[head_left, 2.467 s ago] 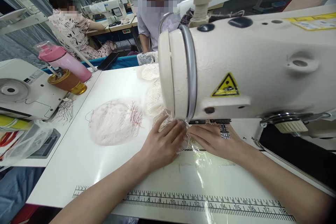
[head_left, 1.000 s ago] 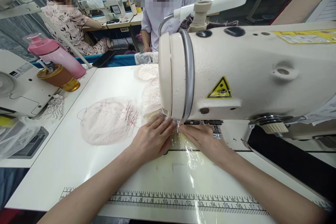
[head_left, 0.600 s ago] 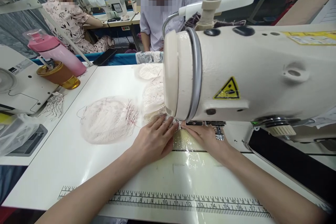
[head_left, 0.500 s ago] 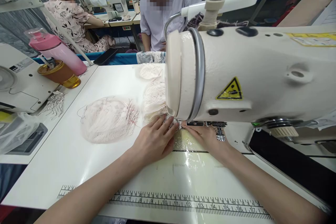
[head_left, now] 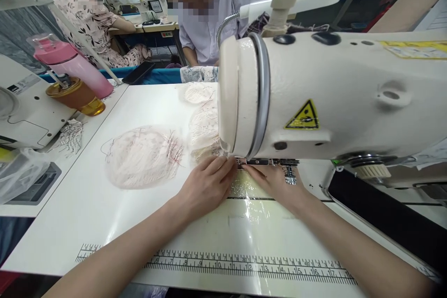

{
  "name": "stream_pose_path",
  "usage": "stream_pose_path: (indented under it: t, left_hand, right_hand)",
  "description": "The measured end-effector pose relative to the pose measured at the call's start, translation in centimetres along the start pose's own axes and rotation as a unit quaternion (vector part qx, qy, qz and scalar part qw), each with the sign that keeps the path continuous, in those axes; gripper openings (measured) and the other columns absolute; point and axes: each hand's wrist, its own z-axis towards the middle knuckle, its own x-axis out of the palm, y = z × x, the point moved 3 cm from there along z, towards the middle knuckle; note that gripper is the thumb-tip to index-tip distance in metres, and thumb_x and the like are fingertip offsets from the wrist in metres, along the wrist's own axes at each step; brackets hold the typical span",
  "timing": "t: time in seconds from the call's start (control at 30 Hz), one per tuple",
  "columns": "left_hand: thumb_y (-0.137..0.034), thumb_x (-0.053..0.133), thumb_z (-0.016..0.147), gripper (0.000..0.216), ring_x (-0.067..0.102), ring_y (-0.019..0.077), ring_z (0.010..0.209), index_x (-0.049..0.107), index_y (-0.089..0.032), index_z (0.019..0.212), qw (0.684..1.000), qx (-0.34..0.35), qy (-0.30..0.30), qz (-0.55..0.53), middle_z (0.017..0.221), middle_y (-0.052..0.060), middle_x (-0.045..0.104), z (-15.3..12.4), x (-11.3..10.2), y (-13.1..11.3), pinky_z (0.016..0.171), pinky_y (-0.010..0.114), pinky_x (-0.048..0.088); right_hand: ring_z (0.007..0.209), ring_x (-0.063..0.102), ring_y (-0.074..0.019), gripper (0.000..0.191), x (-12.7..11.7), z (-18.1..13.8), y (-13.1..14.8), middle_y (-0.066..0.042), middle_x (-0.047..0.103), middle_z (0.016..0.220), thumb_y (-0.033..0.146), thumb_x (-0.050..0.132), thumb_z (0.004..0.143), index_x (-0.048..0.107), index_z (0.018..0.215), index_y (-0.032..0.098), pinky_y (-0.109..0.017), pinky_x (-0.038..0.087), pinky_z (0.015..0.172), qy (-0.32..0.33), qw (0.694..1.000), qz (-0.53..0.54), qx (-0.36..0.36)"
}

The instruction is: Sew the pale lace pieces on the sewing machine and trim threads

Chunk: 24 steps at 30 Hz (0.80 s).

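My left hand [head_left: 211,179] has its fingers drawn together on the edge of pale lace fabric [head_left: 204,126], just left of the sewing machine's needle area. My right hand [head_left: 274,179] lies low under the head of the white sewing machine [head_left: 328,88]. Its thumb and a finger stretch left towards the needle area, while the other fingers are partly hidden behind the metal presser parts [head_left: 289,172]. The fabric's right side runs out of sight beneath the machine head. Left of my hands, a round lace piece [head_left: 141,158] with dark red thread ends lies flat on the table.
A ruler strip [head_left: 216,265] runs along the table's front edge. A dark panel [head_left: 380,214] sits at right. To the left are a pink bottle [head_left: 75,65], an amber cup [head_left: 78,98] and a phone [head_left: 138,73]. Two people are beyond the table.
My left hand's fingers have drawn together from a flatter spread and moved slightly nearer the needle. My right hand stays almost in place. The person opposite leans further left.
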Motion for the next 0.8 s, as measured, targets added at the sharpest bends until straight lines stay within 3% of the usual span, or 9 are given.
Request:
stream_pose_path:
  t: [0.17, 0.33, 0.5, 0.8]
  left_hand:
    - [-0.02, 0.047, 0.095, 0.033, 0.063, 0.0257, 0.112, 0.059, -0.007, 0.123, 1.0, -0.029, 0.005, -0.001, 0.122, 0.015, 0.066, -0.1, 0.1, 0.2, 0.093, 0.04, 0.053]
    - [-0.027, 0.047, 0.095, 0.037, 0.061, 0.0287, 0.116, 0.058, -0.01, 0.126, 0.998, -0.051, 0.033, -0.011, 0.126, 0.013, 0.064, 0.1, 0.3, 0.7, 0.093, 0.042, 0.053]
    - [-0.025, 0.046, 0.096, 0.033, 0.064, 0.0258, 0.109, 0.061, -0.012, 0.123, 0.998, -0.047, 0.042, -0.001, 0.122, 0.01, 0.067, 0.2, 0.2, 0.6, 0.092, 0.041, 0.052]
    - [-0.025, 0.045, 0.095, 0.032, 0.065, 0.0243, 0.1, 0.062, -0.012, 0.119, 0.997, -0.056, 0.05, -0.011, 0.114, 0.009, 0.069, 0.3, 0.2, 0.6, 0.088, 0.04, 0.052]
  right_hand:
    - [0.083, 0.068, -0.0214, 0.026, -1.5, 0.9, 2.0, -0.003, 0.075, 0.092, 0.036, 0.051, 0.094, 0.07, 0.112, 0.033, -0.037, 0.054, 0.078, 0.005, 0.997, -0.048, -0.066]
    - [0.083, 0.068, -0.0229, 0.03, -1.9, 0.9, 3.1, -0.004, 0.074, 0.084, 0.042, 0.048, 0.096, 0.072, 0.107, 0.029, -0.037, 0.052, 0.072, 0.005, 0.995, -0.08, -0.067]
    - [0.077, 0.068, -0.0227, 0.031, -2.1, 1.0, 3.1, -0.001, 0.073, 0.075, 0.044, 0.046, 0.097, 0.072, 0.1, 0.029, -0.038, 0.049, 0.068, -0.01, 0.993, -0.081, -0.086]
    - [0.079, 0.067, -0.0222, 0.033, -1.6, 0.6, 3.0, -0.002, 0.073, 0.079, 0.043, 0.042, 0.099, 0.071, 0.103, 0.028, -0.038, 0.048, 0.074, -0.034, 0.986, -0.131, -0.096]
